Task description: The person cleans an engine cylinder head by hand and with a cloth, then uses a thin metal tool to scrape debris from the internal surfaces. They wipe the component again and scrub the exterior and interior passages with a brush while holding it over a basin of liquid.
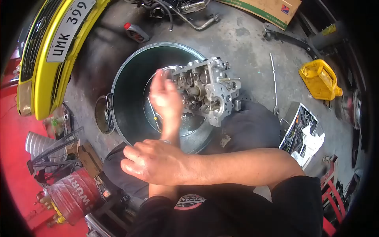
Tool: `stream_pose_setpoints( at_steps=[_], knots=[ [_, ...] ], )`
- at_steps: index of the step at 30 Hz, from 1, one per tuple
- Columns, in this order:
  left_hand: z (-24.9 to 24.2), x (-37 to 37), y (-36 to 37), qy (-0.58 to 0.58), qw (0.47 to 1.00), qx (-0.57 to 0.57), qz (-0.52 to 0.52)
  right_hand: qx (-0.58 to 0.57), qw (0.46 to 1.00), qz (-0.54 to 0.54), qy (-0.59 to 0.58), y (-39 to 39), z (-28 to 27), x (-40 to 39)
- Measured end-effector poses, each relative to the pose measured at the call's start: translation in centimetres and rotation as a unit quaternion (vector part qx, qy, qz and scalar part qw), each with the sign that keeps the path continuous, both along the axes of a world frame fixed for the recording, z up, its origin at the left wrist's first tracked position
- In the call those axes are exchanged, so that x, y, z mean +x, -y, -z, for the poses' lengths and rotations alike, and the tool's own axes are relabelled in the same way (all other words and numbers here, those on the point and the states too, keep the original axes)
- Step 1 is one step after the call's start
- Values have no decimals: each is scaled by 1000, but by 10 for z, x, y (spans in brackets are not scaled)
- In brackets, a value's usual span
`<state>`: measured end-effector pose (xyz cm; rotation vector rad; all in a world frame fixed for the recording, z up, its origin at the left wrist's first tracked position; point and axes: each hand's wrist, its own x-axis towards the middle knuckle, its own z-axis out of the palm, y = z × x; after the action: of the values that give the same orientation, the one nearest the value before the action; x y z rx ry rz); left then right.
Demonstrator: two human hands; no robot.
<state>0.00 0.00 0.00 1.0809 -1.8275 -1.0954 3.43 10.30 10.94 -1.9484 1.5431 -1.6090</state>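
Note:
A metal engine cylinder head (205,87) rests tilted across the right side of a large round tub (128,73), between my knees. My left hand (166,96) is over the tub at the left end of the cylinder head, its fingers smeared by motion. My right arm crosses over my left forearm. My right hand (146,162) is closed in a fist just left of that forearm, knuckles up; what it holds, if anything, is hidden. Inside the tub, below my left hand, a thin rod with a yellow part (156,118) leans near shiny liquid (193,123).
A yellow car bumper (47,83) stands at the left. A tool tray (302,130) with white cloth is by my right knee. A yellow jug (319,81), a long-handled ratchet (275,87), a grey bottle (136,33) and a cardboard box (272,12) lie around on the floor.

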Motion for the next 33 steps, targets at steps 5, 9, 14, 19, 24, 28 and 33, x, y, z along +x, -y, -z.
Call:
stream_pose_setpoints(
  at_steps=[5,9,14,19,24,28,33],
  knots=[
    [9,-37,-39,136,975,-158,79,0,1000,-3,-3,4,-6,8],
    [9,-42,-39,195,924,-317,83,3,1000,2,9,4,-3,2],
    [-22,-36,-50,120,952,-239,149,10,1000,-6,-7,4,-1,7],
    [-32,7,-26,-23,997,-61,45,6,1000,-5,-2,8,-3,8],
    [-17,23,-73,75,948,-279,137,10,1000,-8,-19,1,-3,9],
    [7,5,-82,51,943,-283,169,18,1000,-5,-14,-4,-2,8],
    [5,10,-85,70,941,-289,161,5,1000,-10,-18,0,-1,4]
  ],
)
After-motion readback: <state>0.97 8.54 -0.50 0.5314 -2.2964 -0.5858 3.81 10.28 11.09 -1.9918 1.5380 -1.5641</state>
